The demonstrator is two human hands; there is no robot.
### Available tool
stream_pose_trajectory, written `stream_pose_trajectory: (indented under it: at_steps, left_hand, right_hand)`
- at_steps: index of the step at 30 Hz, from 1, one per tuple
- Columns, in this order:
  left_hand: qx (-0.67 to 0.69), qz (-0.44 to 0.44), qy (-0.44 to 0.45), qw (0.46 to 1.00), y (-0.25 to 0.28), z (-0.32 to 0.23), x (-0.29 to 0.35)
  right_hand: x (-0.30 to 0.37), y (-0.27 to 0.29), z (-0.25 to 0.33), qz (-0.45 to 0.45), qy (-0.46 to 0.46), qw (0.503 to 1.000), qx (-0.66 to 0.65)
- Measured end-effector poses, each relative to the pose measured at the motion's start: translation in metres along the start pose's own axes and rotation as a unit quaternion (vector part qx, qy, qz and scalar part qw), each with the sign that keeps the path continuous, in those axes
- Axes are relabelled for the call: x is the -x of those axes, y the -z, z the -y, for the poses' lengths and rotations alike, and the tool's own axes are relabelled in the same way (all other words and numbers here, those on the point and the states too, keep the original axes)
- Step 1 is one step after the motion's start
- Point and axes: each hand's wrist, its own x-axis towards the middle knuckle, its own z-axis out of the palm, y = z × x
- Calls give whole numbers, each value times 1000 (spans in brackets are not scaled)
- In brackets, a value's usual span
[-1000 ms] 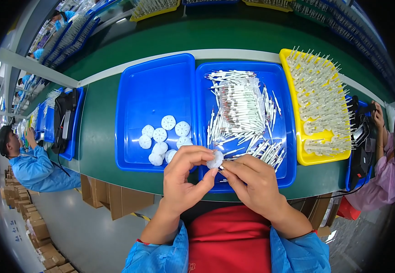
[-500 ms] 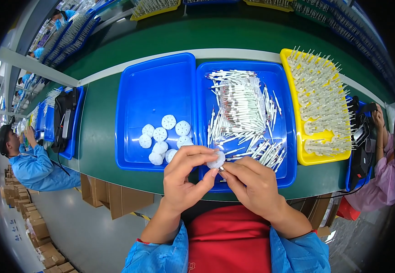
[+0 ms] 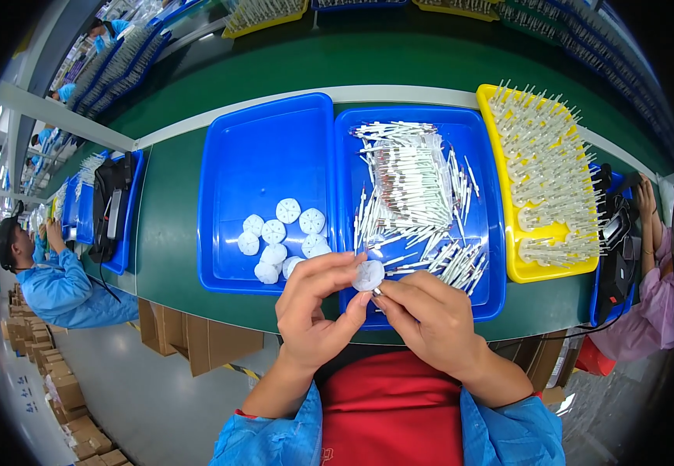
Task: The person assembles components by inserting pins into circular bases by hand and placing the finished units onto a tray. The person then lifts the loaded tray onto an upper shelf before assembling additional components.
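One round white piece [image 3: 369, 276] is held above the near left part of the right blue tray [image 3: 495, 233]; my left hand [image 3: 315, 312] pinches it between thumb and fingers; my right hand [image 3: 436, 314] grips a small greyish bit [image 3: 376, 293] at its near right edge; thin white sticks [image 3: 411, 175] fill much of that tray; other white discs [image 3: 273, 231] lie in the near half of the left blue tray [image 3: 263, 147]; a yellow tray [image 3: 545, 232] stands farther right.

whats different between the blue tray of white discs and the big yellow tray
The blue tray holds some white discs near its front; the yellow tray is packed with pale sticks. The blue tray's discs lie low; the yellow tray's sticks rise above its rim. Both are shallow, open trays.
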Motion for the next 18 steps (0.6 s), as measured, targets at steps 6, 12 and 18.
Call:
stream_pose_trajectory:
  at_steps: [6, 12, 18]
  left_hand:
    - [-75, 84, -89, 990, 8, 3, -5]
    - [-69, 94, -78, 990, 9, -1, -11]
    - [-9, 74, -54, 996, 9, 8, -3]
  right_hand:
    - [3, -2, -2, -2, 12, 1000, 3]
    - [2, -3, 3, -10, 9, 1000, -3]
    - [3, -4, 2, -20, 10, 1000, -5]
